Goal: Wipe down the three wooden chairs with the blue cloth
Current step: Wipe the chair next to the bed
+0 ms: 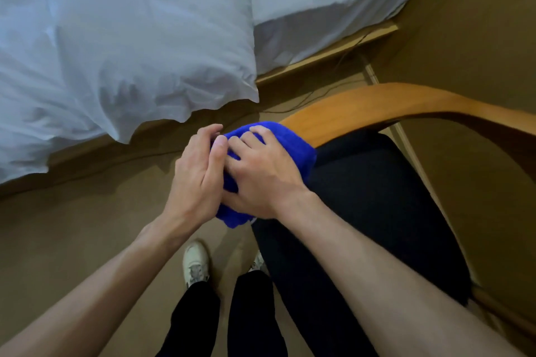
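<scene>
hands meet at the centre of the frame, both on the blue cloth (301, 151). my right hand (261, 174) lies over the bunched cloth with fingers curled down into it, gripping it, and my left hand (197, 180) cups the cloth's left side, thumb and fingers bent round its edge. the cloth sits at the near end of the wooden chair's (377, 107) curved top rail, touching the wood where the rail bends down toward centre frame. from there the rail arcs away to the right edge of the frame. the chair's black seat cushion (377, 197) fills the lower right, just under my right forearm. the white duvet (116, 38) hangs over the bed's side across the upper left, its ragged hem ending just above my left hand's fingertips, apart from them. between the bed and the chair runs a strip of tan carpet (72, 226), wider toward the lower left. my white shoes (195, 264) stand on it at bottom centre, close beside the cushion's front edge.
</scene>
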A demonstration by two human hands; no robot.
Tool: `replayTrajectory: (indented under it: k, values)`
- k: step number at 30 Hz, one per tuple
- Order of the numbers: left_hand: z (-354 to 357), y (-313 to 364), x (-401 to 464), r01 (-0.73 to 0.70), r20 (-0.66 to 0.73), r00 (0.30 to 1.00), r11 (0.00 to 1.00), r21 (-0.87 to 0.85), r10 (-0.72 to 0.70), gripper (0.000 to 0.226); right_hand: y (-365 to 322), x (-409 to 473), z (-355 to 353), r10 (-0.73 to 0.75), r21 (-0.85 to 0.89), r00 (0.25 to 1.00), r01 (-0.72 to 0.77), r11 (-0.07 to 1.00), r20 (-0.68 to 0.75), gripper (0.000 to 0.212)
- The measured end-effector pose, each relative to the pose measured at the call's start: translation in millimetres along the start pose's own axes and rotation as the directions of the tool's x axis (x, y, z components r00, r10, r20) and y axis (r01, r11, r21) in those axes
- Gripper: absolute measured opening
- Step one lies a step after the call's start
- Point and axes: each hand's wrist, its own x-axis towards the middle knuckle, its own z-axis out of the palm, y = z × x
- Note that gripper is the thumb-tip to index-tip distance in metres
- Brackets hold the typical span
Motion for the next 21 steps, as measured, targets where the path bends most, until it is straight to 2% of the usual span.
replayTrajectory:
  k: [2,6,9,12,14,16,17,19,21]
  values:
    - [5.6,5.0,3.1,-0.024,0.032,0.999,1.000,0.015,0.023,0.053,28.0,-3.5,-4.6,0.032,-0.007,0.998,-0.032,0.999,-0.045,0.053]
    - [25.3,25.4,22.8,-0.103,0.120,0.988,0.994,0.023,0.100,0.050,118.1,-16.2,-25.5,0.295,-0.115,0.946,-0.310,0.944,-0.135,0.057]
    - [47.0,41.4,47.5,-0.221,0.247,0.953,0.961,0.166,0.176,0.056,196.4,-51.0,-48.8,0.529,-0.181,0.834,-0.551,0.815,-0.155,0.061]
    - [71.4,56.9,69.8,-0.309,0.300,0.928,0.907,0.286,0.222,0.059,252.3,-100.9,-68.7,0.743,-0.157,0.658,-0.752,0.641,-0.122,0.069]
    - [86.5,66.5,77.9,-0.335,0.294,0.925,0.879,0.340,0.239,0.060,265.8,-119.1,-72.6,0.796,-0.185,0.594,-0.801,0.570,-0.116,0.076]
    - [100.1,75.0,82.3,-0.364,0.262,0.925,0.833,0.417,0.273,0.062,263.9,-114.4,-70.5,0.817,-0.187,0.559,-0.825,0.533,-0.142,0.077]
    - [107.4,80.5,84.3,-0.382,0.265,0.920,0.805,0.454,0.288,0.063,258.8,-106.2,-68.3,0.817,-0.169,0.555,-0.830,0.532,-0.157,0.075]
    - [126.3,96.5,92.4,-0.407,0.289,0.909,0.786,0.466,0.299,0.062,242.1,-83.7,-62.5,0.765,-0.119,0.620,-0.784,0.609,-0.175,0.067]
    - [148.2,118.7,104.9,-0.317,0.242,0.940,0.879,0.355,0.241,0.054,223.6,-62.0,-53.5,0.666,-0.096,0.718,-0.691,0.716,-0.204,0.057]
